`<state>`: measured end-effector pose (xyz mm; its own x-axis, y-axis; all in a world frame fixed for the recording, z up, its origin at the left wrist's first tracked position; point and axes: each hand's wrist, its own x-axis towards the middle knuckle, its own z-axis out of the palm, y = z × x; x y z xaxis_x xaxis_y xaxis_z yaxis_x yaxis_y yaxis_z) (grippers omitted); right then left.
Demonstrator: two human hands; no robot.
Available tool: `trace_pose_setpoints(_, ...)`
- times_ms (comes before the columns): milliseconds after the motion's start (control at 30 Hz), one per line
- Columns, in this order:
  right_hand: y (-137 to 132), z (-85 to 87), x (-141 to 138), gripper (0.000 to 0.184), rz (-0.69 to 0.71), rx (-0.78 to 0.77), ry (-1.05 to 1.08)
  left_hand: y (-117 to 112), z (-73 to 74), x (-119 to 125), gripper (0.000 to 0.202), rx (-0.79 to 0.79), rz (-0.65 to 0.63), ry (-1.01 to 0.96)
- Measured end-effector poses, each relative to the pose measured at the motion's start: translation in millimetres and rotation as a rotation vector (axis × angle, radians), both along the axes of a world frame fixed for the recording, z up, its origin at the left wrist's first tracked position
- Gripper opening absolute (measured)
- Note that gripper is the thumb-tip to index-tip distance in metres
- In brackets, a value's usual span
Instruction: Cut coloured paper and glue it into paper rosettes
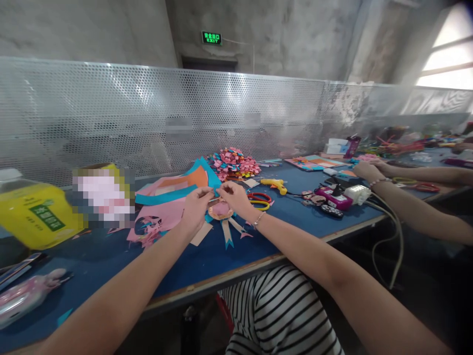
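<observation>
Over the blue table my left hand (197, 207) and my right hand (236, 199) are close together, fingertips pinched. A small piece of paper seems to be between them, but the fingers hide most of it. Right below lies a paper rosette (221, 210) with a pink middle, a pale ruffled edge and ribbon tails (228, 234) in cream and blue. Beside my right hand are scissors (259, 201) with red and yellow handles. Stacked sheets of blue, orange and pink paper (168, 190) lie to the left of my hands, above a cut pink sheet (168, 213).
Behind my hands is a heap of paper scraps (234, 162) against a perforated metal screen (121, 118). A yellow glue gun (274, 185) and a purple power strip (334, 197) lie to the right. At left stands a yellow container (40, 212). A co-worker's arms (410, 197) reach in from the right.
</observation>
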<state>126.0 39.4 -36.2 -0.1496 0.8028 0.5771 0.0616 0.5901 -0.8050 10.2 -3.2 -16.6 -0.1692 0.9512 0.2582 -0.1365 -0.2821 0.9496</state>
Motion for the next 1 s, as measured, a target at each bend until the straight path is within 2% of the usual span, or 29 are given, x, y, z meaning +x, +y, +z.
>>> trace_pose_setpoints(300, 4.8, -1.0, 1.7, 0.017, -0.001, -0.055, 0.028, 1.3, -1.5, 0.1, 0.028, 0.022, -0.020, 0.051)
trace_pose_setpoints(567, 5.4, 1.7, 2.8, 0.021, -0.001, -0.111, 0.038, 6.4, -4.8, -4.0, 0.027, 0.067, 0.038, 0.176)
trace_pose_setpoints(767, 6.9, 2.2, 2.3, 0.021, 0.088, -0.178, 0.174, 5.1, -0.6, -7.7, 0.025, 0.084, 0.031, 0.264)
trace_pose_setpoints(900, 7.1, 2.0, 3.6, 0.021, 0.189, -0.179, 0.178, 3.2, 3.1, -7.7, 0.027, 0.061, 0.042, 0.304)
trace_pose_setpoints(1000, 7.1, 1.6, 4.1, 0.023, 0.208, -0.195, 0.207, 1.8, 3.7, -7.0, 0.025, 0.102, 0.072, 0.325)
